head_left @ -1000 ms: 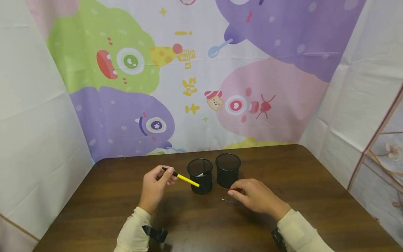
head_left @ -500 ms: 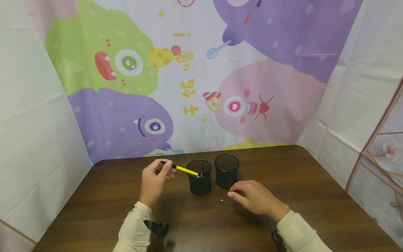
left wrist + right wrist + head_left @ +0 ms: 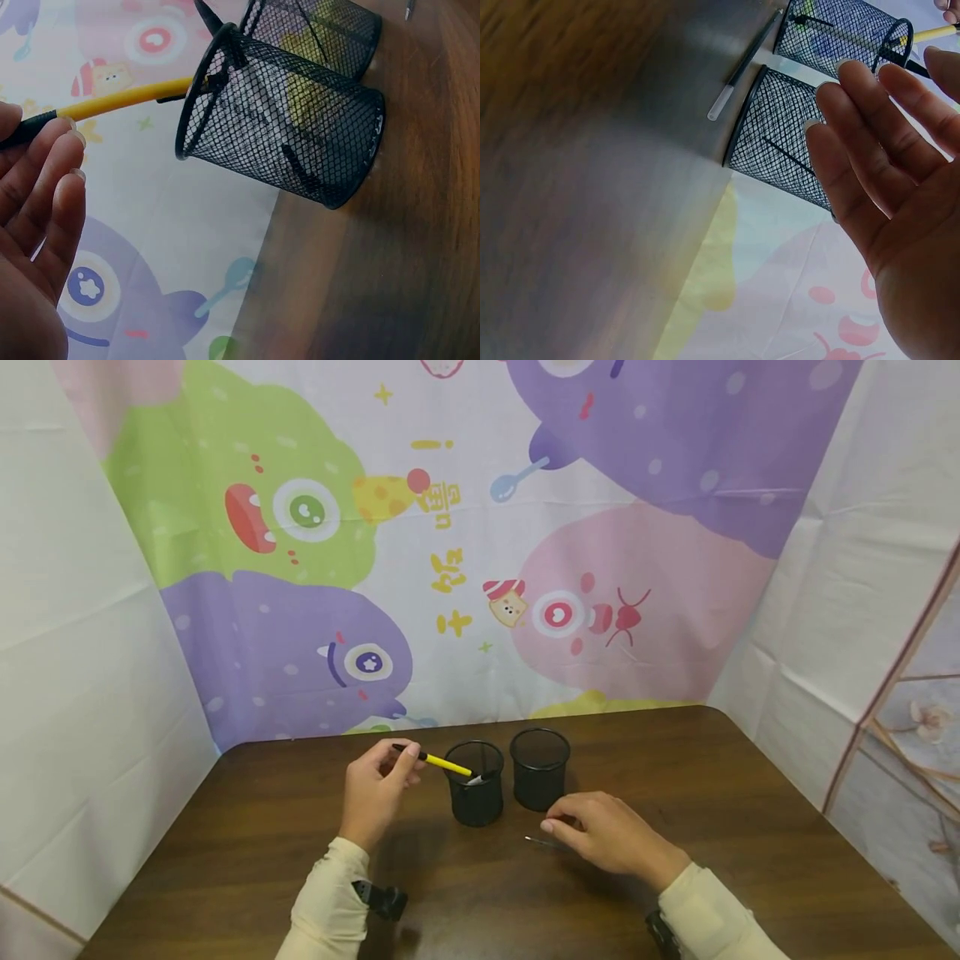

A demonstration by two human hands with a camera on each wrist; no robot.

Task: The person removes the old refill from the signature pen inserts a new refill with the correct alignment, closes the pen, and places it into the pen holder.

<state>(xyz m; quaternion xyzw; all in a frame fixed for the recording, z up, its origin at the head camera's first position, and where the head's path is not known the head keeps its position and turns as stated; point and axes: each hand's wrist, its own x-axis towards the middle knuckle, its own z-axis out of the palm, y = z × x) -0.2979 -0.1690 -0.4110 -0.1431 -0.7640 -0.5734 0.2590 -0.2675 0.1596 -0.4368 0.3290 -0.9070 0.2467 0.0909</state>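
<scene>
My left hand [image 3: 375, 789] pinches a yellow pen [image 3: 450, 766] by its black end. The pen's other end reaches over the rim of the left black mesh pen cup [image 3: 477, 803], into its mouth in the left wrist view. Inside that cup leans a black-and-white marker [image 3: 259, 94]. My right hand [image 3: 615, 831] hovers low in front of the right mesh cup [image 3: 540, 787], fingers loosely bent and holding nothing. Below its fingertips a thin dark pen with a clear end [image 3: 742, 67] lies on the table, partly hidden by the hand in the head view.
Both cups stand upright side by side on the brown wooden table [image 3: 247, 827]. Behind the table hangs a cartoon-printed cloth [image 3: 450, 677], and white cloth panels [image 3: 832, 635] close off both sides. Each wrist wears a black camera strap [image 3: 381, 900].
The yellow pen's free end has risen from in front of the left cup to its mouth, and my left hand has shifted slightly up and right. The right hand stays nearly still.
</scene>
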